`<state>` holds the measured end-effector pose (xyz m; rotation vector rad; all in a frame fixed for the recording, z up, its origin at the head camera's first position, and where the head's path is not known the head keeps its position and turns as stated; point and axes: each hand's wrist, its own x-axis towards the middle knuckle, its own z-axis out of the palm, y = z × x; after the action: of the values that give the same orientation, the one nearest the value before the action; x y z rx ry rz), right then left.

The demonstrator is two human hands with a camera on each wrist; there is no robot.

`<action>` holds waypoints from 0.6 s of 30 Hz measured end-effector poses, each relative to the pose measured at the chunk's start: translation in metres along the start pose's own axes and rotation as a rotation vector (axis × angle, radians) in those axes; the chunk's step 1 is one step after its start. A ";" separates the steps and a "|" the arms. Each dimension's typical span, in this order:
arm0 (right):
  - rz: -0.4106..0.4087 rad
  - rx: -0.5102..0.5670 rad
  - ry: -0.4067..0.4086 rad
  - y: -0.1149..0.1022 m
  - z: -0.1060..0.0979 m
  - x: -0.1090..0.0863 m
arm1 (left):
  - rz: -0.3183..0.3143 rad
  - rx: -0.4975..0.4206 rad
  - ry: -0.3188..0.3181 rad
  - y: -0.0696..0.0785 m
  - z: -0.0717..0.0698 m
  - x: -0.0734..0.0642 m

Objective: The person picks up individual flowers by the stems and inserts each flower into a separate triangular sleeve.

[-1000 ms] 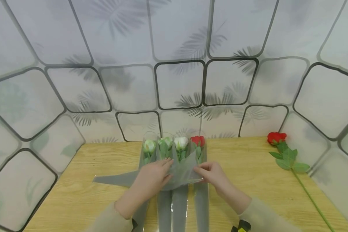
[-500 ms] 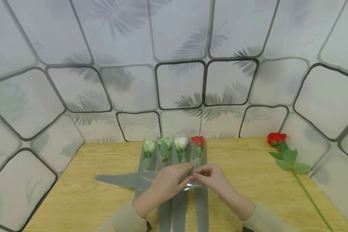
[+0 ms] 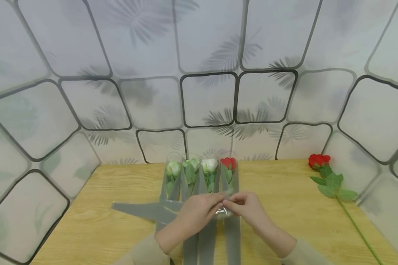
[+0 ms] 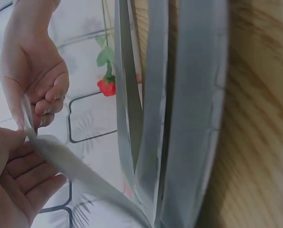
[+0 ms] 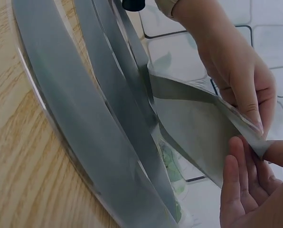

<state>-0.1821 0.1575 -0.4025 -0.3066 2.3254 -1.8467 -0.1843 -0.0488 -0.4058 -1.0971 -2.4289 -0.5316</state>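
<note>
My left hand (image 3: 199,211) and right hand (image 3: 248,209) meet fingertip to fingertip at the wide end of a grey and clear flower sleeve (image 3: 146,212). Both pinch its edge between thumb and fingers. The sleeve lies crosswise, its narrow end pointing left, above several wrapped roses. In the right wrist view the sleeve's mouth (image 5: 193,118) is spread between its two layers and looks hollow. Under it lie the wrapped flowers side by side: pale green roses (image 3: 173,169), a white rose (image 3: 209,165) and a red rose (image 3: 228,163). The hands hide part of their sleeves.
A loose red rose (image 3: 319,161) with a long bare stem lies at the table's right side. The wooden table (image 3: 119,184) backs onto a patterned cloth wall (image 3: 209,99) that also encloses both sides.
My left hand has slid right along the sleeve from its middle to its wide end and now pinches the edge beside the right hand. The right hand has kept its pinch. The view has shifted slightly.
</note>
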 end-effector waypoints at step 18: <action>0.043 0.078 -0.010 0.021 -0.008 -0.007 | -0.044 -0.034 0.228 -0.002 0.005 -0.002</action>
<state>-0.1787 0.1719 -0.4215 -0.2524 2.2292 -1.9050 -0.1856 -0.0483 -0.4107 -0.9420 -2.2579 -0.6754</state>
